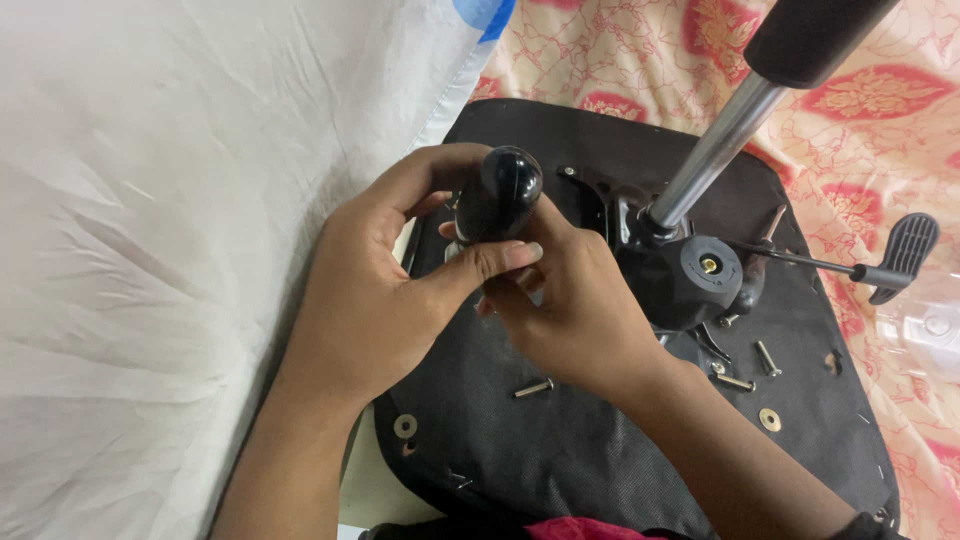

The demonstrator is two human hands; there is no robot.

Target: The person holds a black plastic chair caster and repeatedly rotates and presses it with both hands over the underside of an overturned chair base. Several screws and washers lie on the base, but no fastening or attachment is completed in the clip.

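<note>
Floral bedsheet under upturned chair seat (560, 450) | both hands (370, 300) (575, 310) clamped together round screwdriver handle (500, 190) | probably hard, glossy, slippery: grip mid-handle | loose bolts (535, 388) below right hand

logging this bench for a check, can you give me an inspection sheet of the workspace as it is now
surface: black fabric underside of a chair seat, lying on a floral cloth.
job's things: black screwdriver handle gripped by both hands; tip hidden.
clutter: loose bolts, washer.
hands: left hand wrapped round the handle; right hand beneath it.
cables: nothing seen.
surroundings: chrome gas-lift column in the black tilt mechanism, paddle lever, white sheet at left.
</note>
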